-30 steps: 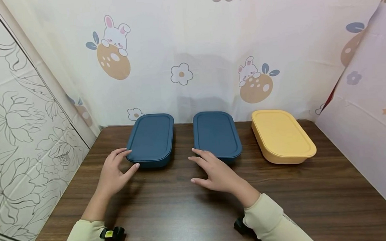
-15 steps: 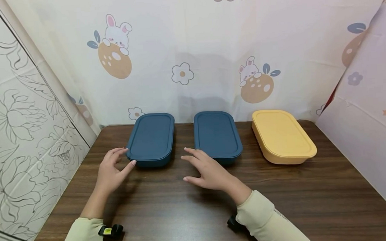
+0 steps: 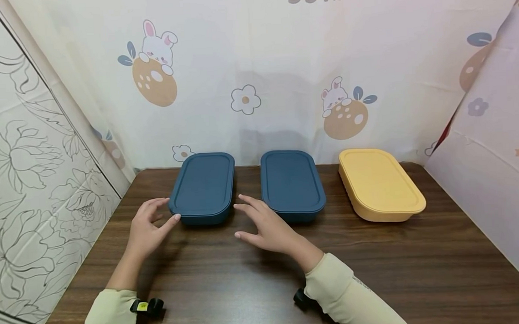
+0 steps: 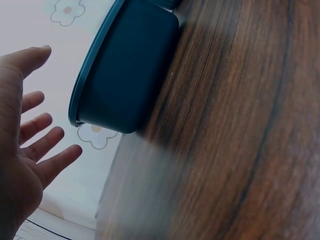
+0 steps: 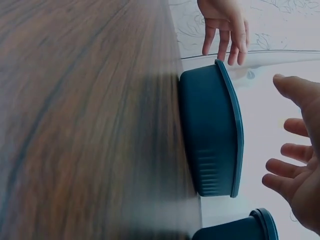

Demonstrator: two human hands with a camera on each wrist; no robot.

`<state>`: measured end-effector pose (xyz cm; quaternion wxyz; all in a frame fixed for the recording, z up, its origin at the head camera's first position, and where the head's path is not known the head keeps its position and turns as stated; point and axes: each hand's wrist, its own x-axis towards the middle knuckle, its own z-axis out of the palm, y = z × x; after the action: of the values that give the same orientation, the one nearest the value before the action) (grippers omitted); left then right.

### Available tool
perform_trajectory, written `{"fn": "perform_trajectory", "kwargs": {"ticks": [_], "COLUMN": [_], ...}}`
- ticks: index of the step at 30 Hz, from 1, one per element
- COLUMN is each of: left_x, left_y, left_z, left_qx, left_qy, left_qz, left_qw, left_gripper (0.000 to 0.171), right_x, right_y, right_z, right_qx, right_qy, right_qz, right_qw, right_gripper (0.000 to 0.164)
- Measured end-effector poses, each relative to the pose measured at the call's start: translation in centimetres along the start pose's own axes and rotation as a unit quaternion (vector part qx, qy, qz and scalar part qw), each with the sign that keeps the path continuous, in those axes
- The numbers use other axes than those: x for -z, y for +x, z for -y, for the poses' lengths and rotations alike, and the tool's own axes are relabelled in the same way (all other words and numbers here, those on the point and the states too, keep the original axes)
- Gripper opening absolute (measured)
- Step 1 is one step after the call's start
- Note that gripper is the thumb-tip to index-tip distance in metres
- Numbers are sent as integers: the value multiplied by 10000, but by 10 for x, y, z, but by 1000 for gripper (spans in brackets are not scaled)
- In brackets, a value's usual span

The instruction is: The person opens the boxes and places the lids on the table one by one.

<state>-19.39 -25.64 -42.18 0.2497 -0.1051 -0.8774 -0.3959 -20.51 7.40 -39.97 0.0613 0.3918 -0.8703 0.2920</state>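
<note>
where only right wrist shows blue box point(image 5: 209, 117) ridges point(image 5: 206, 172) | both hands point(image 3: 146, 230) point(image 3: 267, 227) — spread, empty

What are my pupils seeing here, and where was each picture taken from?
There is no machine: these are a person's bare left hand and right hand. The wide picture looks forward and down from the head; the others come from the left and right wrists. On the brown table stand, in a row, the left blue box, the middle blue box and the yellow box, all lidded. The hands are on either side of the left blue box; neither grips anything.
</note>
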Motion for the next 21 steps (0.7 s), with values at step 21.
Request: {"fn": "perform_trajectory", "kwargs": {"ticks": [21], "left_x": [-5], "left_y": [9], "left_z": [11], "left_qx": [648], "left_qy": [-581], "left_qz": [302], "left_qw": [9957], "left_gripper": [49], "right_x": [-30], "right_y": [32], "right_z": [-7], "right_qx": [-1188], "right_qy": [738], "right_qz": [-535], "right_qw": [9887], "right_gripper": [63]}}
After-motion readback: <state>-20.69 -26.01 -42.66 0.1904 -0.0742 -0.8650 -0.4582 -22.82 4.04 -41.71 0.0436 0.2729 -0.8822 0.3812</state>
